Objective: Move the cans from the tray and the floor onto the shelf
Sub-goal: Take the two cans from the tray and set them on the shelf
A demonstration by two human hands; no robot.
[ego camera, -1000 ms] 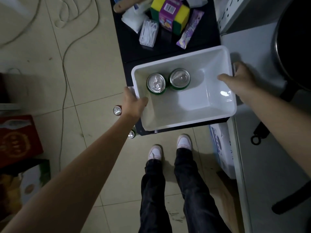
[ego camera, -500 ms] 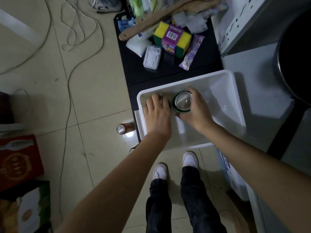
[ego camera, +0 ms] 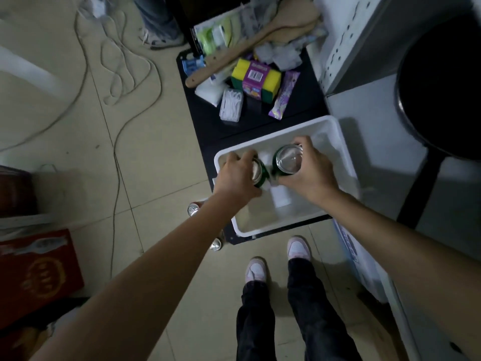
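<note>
A white plastic tray (ego camera: 341,149) rests on the near end of a black shelf (ego camera: 208,131). My left hand (ego camera: 234,178) grips a green can (ego camera: 260,173), mostly hidden under my fingers. My right hand (ego camera: 309,170) grips a second green can (ego camera: 287,161), tilted so its silver end faces up. Both cans are lifted above the tray floor. On the tiled floor left of the shelf lies a red can (ego camera: 193,209), and a silver can top (ego camera: 216,245) shows by the shelf's near corner.
Sponges (ego camera: 256,76), a wooden spatula (ego camera: 247,45), wipes and packets crowd the shelf's far end. A black pan (ego camera: 442,82) sits on the grey counter at right. Cables (ego camera: 117,74) trail over the floor, red boxes (ego camera: 33,277) stand at left, and another person's shoe (ego camera: 161,40) is beyond.
A second ago both hands held the tray's sides and set it on the shelf. They then reached into the tray, each closed on a green can, and lifted them.
</note>
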